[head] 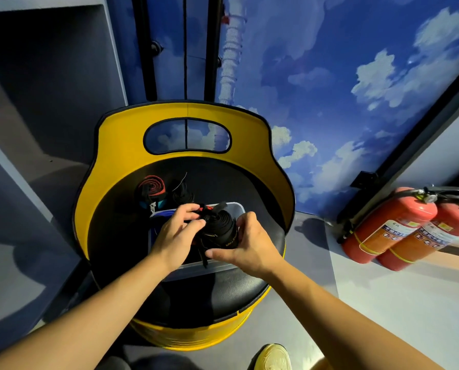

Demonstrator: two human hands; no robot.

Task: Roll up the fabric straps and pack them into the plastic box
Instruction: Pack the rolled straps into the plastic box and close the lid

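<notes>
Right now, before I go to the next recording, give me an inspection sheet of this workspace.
Surface: black seat cushion of a yellow barrel chair.
Job's things: clear plastic box on the seat; black rolled strap held over it; a red and black roll and a darker roll on the seat behind the box.
Clutter: nothing seen.
Grippers: left hand and right hand both grip the black rolled strap.
Cables: a thin black cord hangs down the wall behind the chair.
Surroundings: cloud-painted wall, two red fire extinguishers on the floor to the right, a yellow shoe below.
</notes>
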